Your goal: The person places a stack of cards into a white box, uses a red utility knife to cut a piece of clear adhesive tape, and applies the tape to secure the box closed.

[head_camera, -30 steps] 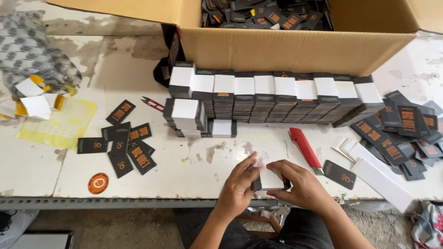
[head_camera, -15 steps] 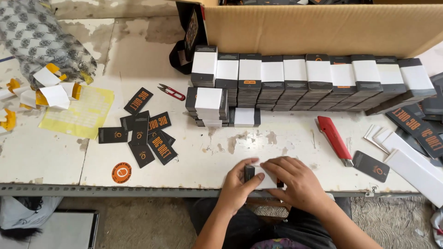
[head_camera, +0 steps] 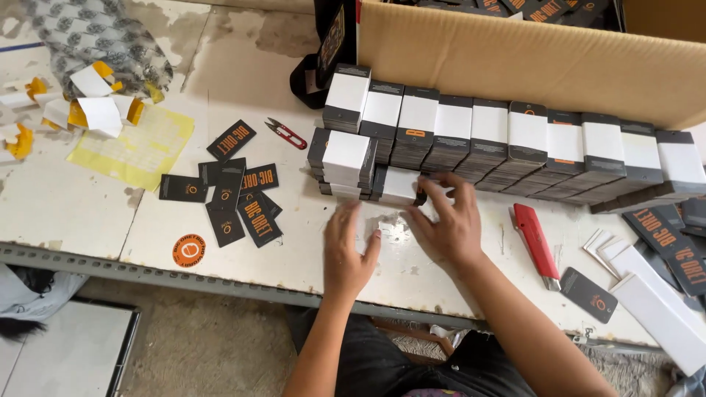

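White-banded bundle of black tags lies at frame centre, butted against small stack. Right hand spread, fingertips on bundle's end, likely squaring it into line. Left hand flat, open, empty on tabletop just below. Red cutter to right.

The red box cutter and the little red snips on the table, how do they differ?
The red box cutter is larger, one straight body, lying right of the right hand. The red snips are smaller, with two bare metal blades, lying further back, left of the banded tag stacks. Both have red handles and lie flat, untouched.
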